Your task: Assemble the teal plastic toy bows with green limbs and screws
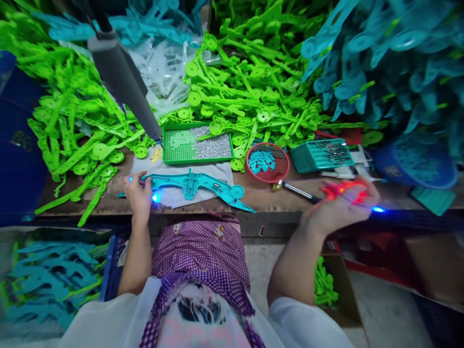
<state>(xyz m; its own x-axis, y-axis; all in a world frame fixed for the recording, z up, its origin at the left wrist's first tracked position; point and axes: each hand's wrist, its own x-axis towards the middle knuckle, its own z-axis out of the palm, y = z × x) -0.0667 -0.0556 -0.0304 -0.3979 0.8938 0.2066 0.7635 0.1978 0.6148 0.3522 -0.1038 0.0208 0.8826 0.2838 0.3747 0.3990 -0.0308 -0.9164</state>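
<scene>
A blue plastic shell, shaped like half a toy bow, lies on a white cloth at the bench's front. My left hand grips its left end. Close to those fingers shines a blue light. Thin wires trail from the shell. Raised off to the right, my right hand is closed around a wired light glowing red, blurred by motion. A blue light shows beyond its fingers. Beside this hand lies a black and silver rod-shaped tool.
A green tray holds small silver screws. Blue chips fill part of a red basket; a teal basket carries metal parts. Green plastic parts pile behind. A grey electric screwdriver hangs above left. A blue bowl stands right.
</scene>
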